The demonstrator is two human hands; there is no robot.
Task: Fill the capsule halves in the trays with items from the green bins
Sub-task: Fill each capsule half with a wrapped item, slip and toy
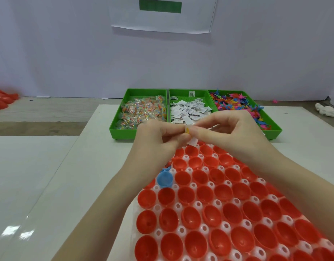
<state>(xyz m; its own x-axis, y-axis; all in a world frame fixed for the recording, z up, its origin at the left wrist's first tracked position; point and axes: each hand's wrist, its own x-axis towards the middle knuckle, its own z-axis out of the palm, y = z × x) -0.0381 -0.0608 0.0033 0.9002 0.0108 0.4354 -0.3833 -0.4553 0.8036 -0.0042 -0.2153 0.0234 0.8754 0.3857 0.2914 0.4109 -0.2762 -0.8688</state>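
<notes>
A white tray point(203, 227) in front of me holds several red capsule halves point(195, 243), open side up, and one blue half point(164, 178) at its left edge. My left hand point(158, 137) and my right hand point(220, 129) meet above the tray's far end. Together they pinch a small bundle of items point(189, 135): a yellow piece and a white paper slip. Behind stand three green bins: the left bin point(115, 127) with clear packets of colourful bits, the middle bin point(181, 94) with white slips, the right bin point(273, 125) with small colourful toys.
The bins and tray sit on a white board point(98, 147) over a glossy table. Red capsule halves point(2, 99) lie in a pile at the far left. A crumpled white object point(325, 110) lies at the far right. A wall with a paper sheet rises behind.
</notes>
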